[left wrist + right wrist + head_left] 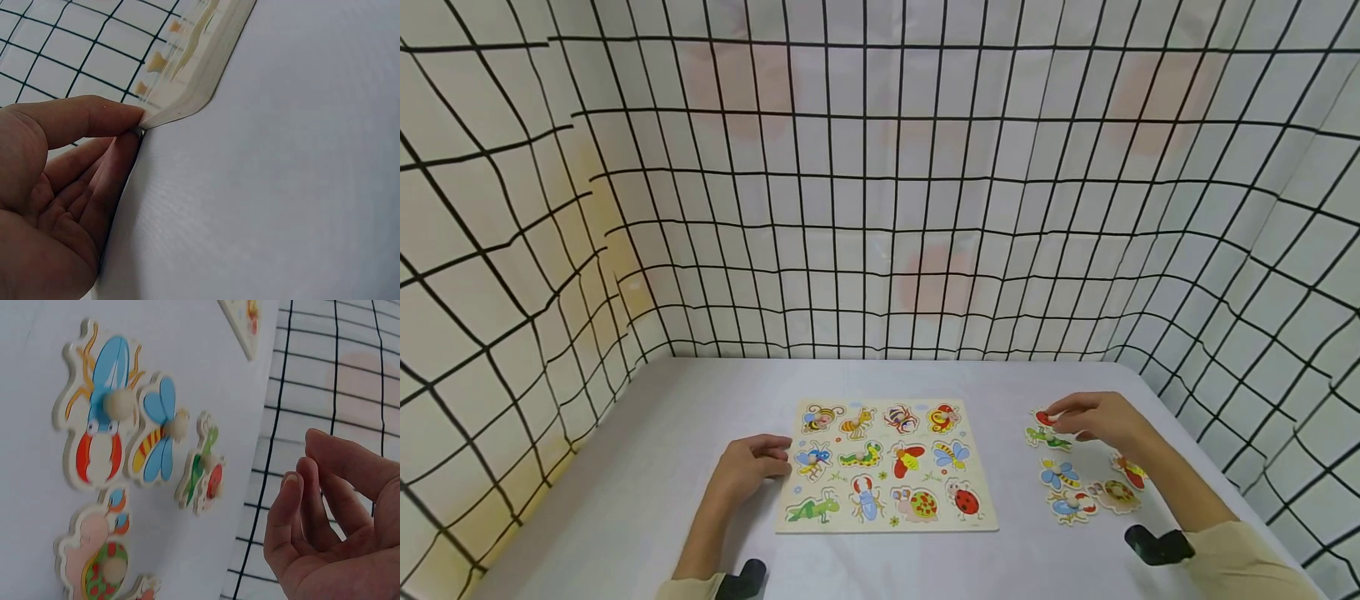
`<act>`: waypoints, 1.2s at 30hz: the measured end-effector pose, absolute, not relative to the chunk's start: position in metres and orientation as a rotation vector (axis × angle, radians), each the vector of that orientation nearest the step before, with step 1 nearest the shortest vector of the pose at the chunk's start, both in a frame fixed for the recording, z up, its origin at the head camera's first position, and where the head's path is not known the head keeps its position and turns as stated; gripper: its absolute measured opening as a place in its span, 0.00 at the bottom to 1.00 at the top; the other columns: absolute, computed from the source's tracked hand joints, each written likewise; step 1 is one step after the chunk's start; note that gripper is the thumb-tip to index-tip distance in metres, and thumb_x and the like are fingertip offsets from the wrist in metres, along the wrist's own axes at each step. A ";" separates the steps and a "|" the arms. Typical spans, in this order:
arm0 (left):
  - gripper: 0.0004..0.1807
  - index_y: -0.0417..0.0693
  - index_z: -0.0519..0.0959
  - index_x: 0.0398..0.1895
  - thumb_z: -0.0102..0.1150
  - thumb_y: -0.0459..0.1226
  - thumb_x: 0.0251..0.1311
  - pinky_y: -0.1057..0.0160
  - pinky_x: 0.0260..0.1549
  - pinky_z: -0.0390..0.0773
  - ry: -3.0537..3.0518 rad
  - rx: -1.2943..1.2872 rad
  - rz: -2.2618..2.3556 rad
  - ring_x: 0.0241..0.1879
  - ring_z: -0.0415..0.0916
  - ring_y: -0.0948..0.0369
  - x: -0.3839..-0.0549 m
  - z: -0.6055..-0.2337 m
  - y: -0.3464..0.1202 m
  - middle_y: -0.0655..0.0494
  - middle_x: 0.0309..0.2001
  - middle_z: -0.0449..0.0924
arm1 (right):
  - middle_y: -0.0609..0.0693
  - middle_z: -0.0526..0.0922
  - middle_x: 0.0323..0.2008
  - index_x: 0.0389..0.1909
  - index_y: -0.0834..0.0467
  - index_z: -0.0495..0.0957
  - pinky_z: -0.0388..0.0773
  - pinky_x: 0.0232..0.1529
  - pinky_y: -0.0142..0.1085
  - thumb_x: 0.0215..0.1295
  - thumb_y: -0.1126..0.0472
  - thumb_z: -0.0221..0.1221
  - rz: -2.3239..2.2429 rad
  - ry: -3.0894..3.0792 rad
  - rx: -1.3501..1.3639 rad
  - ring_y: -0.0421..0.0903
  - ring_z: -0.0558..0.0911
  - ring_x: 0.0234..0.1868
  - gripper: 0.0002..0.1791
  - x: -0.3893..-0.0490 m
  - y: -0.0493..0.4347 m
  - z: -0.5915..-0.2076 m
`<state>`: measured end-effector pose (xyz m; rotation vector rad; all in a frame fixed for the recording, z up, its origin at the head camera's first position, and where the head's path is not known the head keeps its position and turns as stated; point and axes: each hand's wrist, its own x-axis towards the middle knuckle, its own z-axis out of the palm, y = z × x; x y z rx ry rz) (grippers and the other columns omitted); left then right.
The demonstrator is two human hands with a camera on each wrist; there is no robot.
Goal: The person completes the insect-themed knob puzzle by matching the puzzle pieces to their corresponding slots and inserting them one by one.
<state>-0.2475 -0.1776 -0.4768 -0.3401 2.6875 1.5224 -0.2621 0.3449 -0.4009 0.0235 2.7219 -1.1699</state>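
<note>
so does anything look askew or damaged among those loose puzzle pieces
Mildly askew: the flat red ladybug piece with a pale round knob appears to overlap the flat green grasshopper piece, near the bare right hand, so that pair looks untidy. No damage or spill shows.

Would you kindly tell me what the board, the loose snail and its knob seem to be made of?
Board: probably wood or fibreboard with a printed top, judging by its pale, plain edge. Snail: likely the same, its pale sides framing a colourful printed face. Knob: apparently bare wood, matte and tan.
</note>
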 end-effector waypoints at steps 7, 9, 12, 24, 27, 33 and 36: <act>0.19 0.44 0.86 0.51 0.71 0.30 0.53 0.62 0.35 0.73 2.685 -0.344 1.526 0.35 0.76 0.57 -0.249 -0.479 -0.178 0.53 0.34 0.83 | 0.65 0.81 0.59 0.61 0.65 0.78 0.82 0.51 0.47 0.69 0.53 0.62 -1.159 2.734 0.043 0.51 0.83 0.50 0.25 -0.255 0.376 -0.400; 0.19 0.45 0.86 0.51 0.71 0.30 0.53 0.62 0.35 0.73 2.680 -0.343 1.533 0.35 0.76 0.57 -0.250 -0.480 -0.179 0.53 0.34 0.83 | 0.65 0.81 0.59 0.61 0.66 0.78 0.83 0.50 0.46 0.69 0.54 0.62 -1.167 2.730 0.047 0.50 0.84 0.49 0.25 -0.253 0.384 -0.401; 0.19 0.44 0.86 0.51 0.71 0.31 0.53 0.61 0.36 0.74 2.673 -0.338 1.542 0.35 0.76 0.57 -0.250 -0.481 -0.179 0.53 0.34 0.83 | 0.65 0.83 0.57 0.60 0.67 0.77 0.83 0.48 0.44 0.69 0.55 0.61 -1.169 2.727 0.074 0.50 0.84 0.49 0.25 -0.250 0.396 -0.404; 0.21 0.41 0.85 0.51 0.71 0.29 0.50 0.62 0.33 0.74 2.664 -0.285 1.588 0.33 0.76 0.58 -0.248 -0.480 -0.180 0.53 0.34 0.83 | 0.58 0.89 0.44 0.57 0.72 0.78 0.82 0.40 0.33 0.68 0.61 0.61 -1.221 2.690 0.255 0.45 0.85 0.40 0.22 -0.245 0.431 -0.422; 0.21 0.41 0.85 0.51 0.71 0.29 0.50 0.63 0.33 0.73 2.667 -0.283 1.583 0.33 0.76 0.58 -0.247 -0.479 -0.180 0.53 0.34 0.83 | 0.58 0.89 0.44 0.56 0.71 0.79 0.82 0.39 0.32 0.67 0.61 0.62 -1.221 2.686 0.286 0.43 0.85 0.39 0.22 -0.244 0.437 -0.427; 0.21 0.41 0.85 0.52 0.71 0.29 0.51 0.62 0.33 0.73 2.666 -0.279 1.583 0.34 0.76 0.58 -0.246 -0.478 -0.179 0.53 0.34 0.82 | 0.53 0.89 0.43 0.54 0.69 0.81 0.82 0.38 0.32 0.64 0.60 0.66 -1.270 2.642 0.342 0.41 0.84 0.39 0.22 -0.243 0.447 -0.438; 0.21 0.41 0.85 0.52 0.71 0.29 0.51 0.62 0.32 0.73 2.666 -0.279 1.584 0.34 0.76 0.58 -0.246 -0.477 -0.179 0.52 0.34 0.82 | 0.51 0.90 0.42 0.53 0.68 0.82 0.82 0.38 0.33 0.63 0.61 0.66 -1.294 2.627 0.363 0.38 0.83 0.38 0.20 -0.242 0.450 -0.444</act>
